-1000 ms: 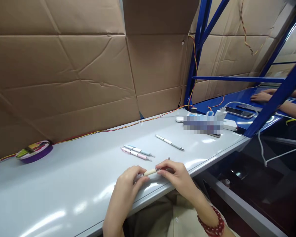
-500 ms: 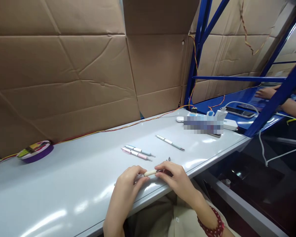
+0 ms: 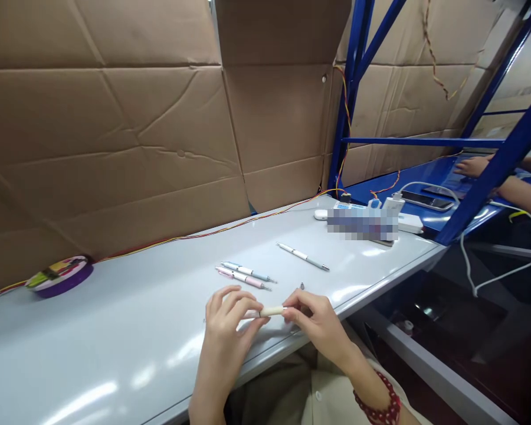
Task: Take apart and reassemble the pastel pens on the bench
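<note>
A cream-coloured pen (image 3: 272,310) is held level between my two hands, just above the near edge of the grey table (image 3: 115,330). My left hand (image 3: 230,319) pinches its left end, with the other fingers raised. My right hand (image 3: 312,316) pinches the right end, fingers pressed together; a red bead bracelet (image 3: 380,404) is on that wrist. Beyond my hands lie a blue pen (image 3: 246,271) and a pink pen (image 3: 243,277) side by side, a white and grey pen (image 3: 303,257) further right, and a tiny dark part (image 3: 301,286).
Cardboard sheets (image 3: 115,136) wall off the back of the table. A purple tape roll (image 3: 59,274) sits far left, and a red-yellow wire (image 3: 181,237) runs along the back. A power strip (image 3: 367,221) lies at right. Another person's hands (image 3: 473,166) work on the blue rack (image 3: 491,171).
My left hand's fingers have lifted and spread a little while still pinching the pen. My right hand has shifted slightly left along it. The pens on the table have not moved.
</note>
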Demonstrator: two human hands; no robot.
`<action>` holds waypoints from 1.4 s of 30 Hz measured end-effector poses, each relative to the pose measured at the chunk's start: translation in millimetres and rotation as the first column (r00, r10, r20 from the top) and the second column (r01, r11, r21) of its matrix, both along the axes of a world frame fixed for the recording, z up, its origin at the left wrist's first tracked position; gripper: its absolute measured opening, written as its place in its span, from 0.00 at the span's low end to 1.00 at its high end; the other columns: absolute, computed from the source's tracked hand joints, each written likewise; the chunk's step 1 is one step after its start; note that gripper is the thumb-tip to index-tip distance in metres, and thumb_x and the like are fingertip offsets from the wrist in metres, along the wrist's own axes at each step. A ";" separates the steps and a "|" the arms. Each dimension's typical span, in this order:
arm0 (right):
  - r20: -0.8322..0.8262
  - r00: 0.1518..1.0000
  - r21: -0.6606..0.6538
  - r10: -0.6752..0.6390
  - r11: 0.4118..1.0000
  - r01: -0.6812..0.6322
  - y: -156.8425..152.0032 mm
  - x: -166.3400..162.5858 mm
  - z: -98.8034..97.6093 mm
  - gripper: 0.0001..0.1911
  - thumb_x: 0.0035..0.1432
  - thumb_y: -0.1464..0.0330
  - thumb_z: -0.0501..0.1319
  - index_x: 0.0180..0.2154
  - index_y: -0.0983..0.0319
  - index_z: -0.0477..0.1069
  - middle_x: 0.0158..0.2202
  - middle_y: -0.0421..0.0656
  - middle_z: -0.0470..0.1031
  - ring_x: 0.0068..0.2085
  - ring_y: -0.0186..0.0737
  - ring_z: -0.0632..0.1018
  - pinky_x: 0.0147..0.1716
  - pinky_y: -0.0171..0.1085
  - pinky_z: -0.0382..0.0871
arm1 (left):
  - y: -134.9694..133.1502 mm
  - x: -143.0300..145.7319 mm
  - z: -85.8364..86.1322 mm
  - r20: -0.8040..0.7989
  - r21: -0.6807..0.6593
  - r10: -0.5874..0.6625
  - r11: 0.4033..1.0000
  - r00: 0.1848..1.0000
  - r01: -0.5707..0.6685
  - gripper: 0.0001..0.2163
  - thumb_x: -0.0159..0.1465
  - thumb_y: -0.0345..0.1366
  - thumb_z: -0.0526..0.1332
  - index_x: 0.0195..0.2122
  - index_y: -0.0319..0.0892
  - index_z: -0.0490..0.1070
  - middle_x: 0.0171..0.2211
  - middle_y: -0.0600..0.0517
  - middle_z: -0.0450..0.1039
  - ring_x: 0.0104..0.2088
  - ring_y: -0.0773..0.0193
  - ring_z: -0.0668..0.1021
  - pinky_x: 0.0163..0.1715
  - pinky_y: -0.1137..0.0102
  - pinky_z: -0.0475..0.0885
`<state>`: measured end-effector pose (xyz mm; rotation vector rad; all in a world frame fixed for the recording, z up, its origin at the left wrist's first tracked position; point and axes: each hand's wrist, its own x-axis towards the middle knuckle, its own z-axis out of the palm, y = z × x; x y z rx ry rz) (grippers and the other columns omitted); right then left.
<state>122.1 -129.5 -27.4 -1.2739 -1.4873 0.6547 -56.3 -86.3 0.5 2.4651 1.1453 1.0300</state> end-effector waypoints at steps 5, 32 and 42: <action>-0.261 0.964 0.027 -0.048 0.998 0.058 -1.3 7.2 -6.1 0.08 0.55 0.62 0.61 0.31 0.61 0.71 0.28 0.41 0.74 0.32 0.38 0.76 0.32 0.35 0.68 | -7.4 1.5 10.1 0.543 -0.047 0.285 0.950 0.790 -0.310 0.13 0.58 0.40 0.61 0.44 0.50 0.63 0.54 0.50 0.57 0.57 0.54 0.60 0.54 0.57 0.59; 0.212 0.977 0.076 0.008 0.997 -0.024 -3.4 -40.4 -8.4 0.02 0.53 0.69 0.63 0.32 0.60 0.72 0.27 0.39 0.74 0.29 0.35 0.73 0.30 0.32 0.65 | 0.6 4.6 -14.5 0.804 0.083 0.343 0.744 -0.486 0.663 0.16 0.51 0.33 0.53 0.17 0.41 0.41 0.12 0.60 0.33 0.12 0.71 0.43 0.12 0.74 0.52; 0.236 0.966 0.086 0.103 0.988 -0.126 -6.1 -35.8 -3.1 0.13 0.58 0.60 0.58 0.41 0.60 0.70 0.33 0.41 0.75 0.33 0.37 0.74 0.34 0.34 0.65 | 0.8 6.4 -10.7 0.796 0.029 0.394 0.734 -0.460 0.679 0.17 0.54 0.37 0.52 0.17 0.42 0.40 0.12 0.61 0.33 0.11 0.72 0.43 0.11 0.74 0.51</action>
